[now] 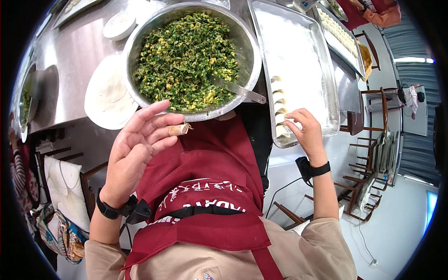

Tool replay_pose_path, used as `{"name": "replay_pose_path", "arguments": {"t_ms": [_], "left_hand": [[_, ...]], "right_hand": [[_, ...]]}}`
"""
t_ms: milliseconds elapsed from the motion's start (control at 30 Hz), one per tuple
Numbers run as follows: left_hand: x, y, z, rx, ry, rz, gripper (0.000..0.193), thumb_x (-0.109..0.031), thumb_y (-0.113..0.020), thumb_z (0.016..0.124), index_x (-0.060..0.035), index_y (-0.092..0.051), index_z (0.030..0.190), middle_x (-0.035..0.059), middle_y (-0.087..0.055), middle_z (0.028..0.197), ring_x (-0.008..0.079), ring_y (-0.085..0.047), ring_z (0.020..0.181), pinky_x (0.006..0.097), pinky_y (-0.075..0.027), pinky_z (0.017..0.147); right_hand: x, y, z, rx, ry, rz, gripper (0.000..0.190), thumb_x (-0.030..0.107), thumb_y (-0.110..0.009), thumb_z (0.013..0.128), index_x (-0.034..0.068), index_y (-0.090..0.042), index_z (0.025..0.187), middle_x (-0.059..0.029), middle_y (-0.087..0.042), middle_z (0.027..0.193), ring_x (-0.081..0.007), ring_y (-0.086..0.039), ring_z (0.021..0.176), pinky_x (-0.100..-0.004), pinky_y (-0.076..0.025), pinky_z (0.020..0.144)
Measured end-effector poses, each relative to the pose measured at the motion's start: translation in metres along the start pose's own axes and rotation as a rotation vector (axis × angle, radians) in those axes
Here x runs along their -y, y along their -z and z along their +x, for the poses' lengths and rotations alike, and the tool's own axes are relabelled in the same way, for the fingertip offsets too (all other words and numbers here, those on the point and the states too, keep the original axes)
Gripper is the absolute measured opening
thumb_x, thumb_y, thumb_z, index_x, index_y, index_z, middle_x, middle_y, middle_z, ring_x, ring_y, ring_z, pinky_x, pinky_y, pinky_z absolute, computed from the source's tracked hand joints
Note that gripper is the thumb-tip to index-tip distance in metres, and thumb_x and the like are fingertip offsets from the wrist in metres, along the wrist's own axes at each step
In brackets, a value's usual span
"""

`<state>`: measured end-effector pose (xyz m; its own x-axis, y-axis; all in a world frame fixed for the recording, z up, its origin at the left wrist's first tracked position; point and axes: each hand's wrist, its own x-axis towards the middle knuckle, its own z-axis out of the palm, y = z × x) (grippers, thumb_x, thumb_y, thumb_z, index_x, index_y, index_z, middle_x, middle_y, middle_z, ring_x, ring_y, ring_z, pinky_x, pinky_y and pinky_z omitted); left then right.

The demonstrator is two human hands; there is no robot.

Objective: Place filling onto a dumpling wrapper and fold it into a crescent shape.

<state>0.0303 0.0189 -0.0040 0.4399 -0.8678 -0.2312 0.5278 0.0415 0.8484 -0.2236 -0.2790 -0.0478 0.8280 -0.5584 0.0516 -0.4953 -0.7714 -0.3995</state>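
Note:
My left hand is raised, palm up, before the rim of a steel bowl, its fingers apart and a tan wrap tied round one fingertip. Chopped green and yellow filling fills the bowl, and a metal utensil with a flat handle leans in it. My right hand is at the near left corner of a metal tray dusted with white powder. Its thumb and forefinger are at the nearest of several dumplings in a row; whether they grip it is unclear. Round dough wrappers lie left of the bowl.
A white bowl stands at the back left of the steel table. Another tray of dumplings is beyond the right tray, near a co-worker's arm. Wooden chairs stand at right; a cushioned chair is at left.

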Motion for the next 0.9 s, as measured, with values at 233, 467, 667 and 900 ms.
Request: {"name": "replay_pose_path", "arguments": {"t_ms": [233, 467, 667, 900], "left_hand": [[-0.002, 0.001, -0.005, -0.035, -0.004, 0.005, 0.064, 0.004, -0.038, 0.077, 0.005, -0.03, 0.141, 0.0192, -0.051, 0.127, 0.0225, -0.055, 0.114, 0.0294, -0.046, 0.098], [-0.022, 0.041, -0.002, -0.254, -0.206, 0.327, 0.053, 0.001, -0.037, 0.086, 0.0041, -0.035, 0.139, 0.0161, -0.052, 0.128, 0.0189, -0.056, 0.111, 0.0273, -0.045, 0.092], [-0.028, 0.142, 0.034, -0.577, -0.319, 1.05, 0.02, -0.003, -0.045, 0.093, 0.002, -0.055, 0.11, 0.0089, -0.062, 0.107, 0.0143, -0.062, 0.09, 0.027, -0.05, 0.078], [-0.02, 0.173, 0.052, -0.627, -0.274, 1.394, 0.016, -0.006, -0.058, 0.088, 0.0001, -0.06, 0.102, 0.012, -0.061, 0.099, 0.0203, -0.063, 0.082, 0.0306, -0.051, 0.073]], "right_hand": [[-0.003, -0.01, 0.001, -0.023, 0.13, -0.077, 0.011, 0.007, -0.07, 0.074, 0.007, -0.065, 0.084, -0.0043, -0.062, 0.082, -0.0232, -0.061, 0.078, -0.0329, -0.049, 0.068], [0.03, 0.008, -0.002, -0.113, 0.09, 0.119, 0.014, 0.0, -0.069, 0.077, 0.001, -0.065, 0.091, -0.0095, -0.064, 0.082, -0.0197, -0.06, 0.068, -0.0285, -0.047, 0.063], [0.081, -0.02, -0.008, -0.101, -0.055, 0.575, 0.048, 0.002, -0.07, 0.079, 0.003, -0.055, 0.125, -0.0017, -0.061, 0.086, -0.0058, -0.051, 0.07, -0.0195, -0.041, 0.061], [0.115, -0.042, 0.027, -0.092, -0.095, 0.754, 0.048, 0.004, -0.065, 0.087, 0.004, -0.05, 0.132, 0.0018, -0.056, 0.083, -0.0031, -0.046, 0.068, -0.0176, -0.04, 0.063]]}}
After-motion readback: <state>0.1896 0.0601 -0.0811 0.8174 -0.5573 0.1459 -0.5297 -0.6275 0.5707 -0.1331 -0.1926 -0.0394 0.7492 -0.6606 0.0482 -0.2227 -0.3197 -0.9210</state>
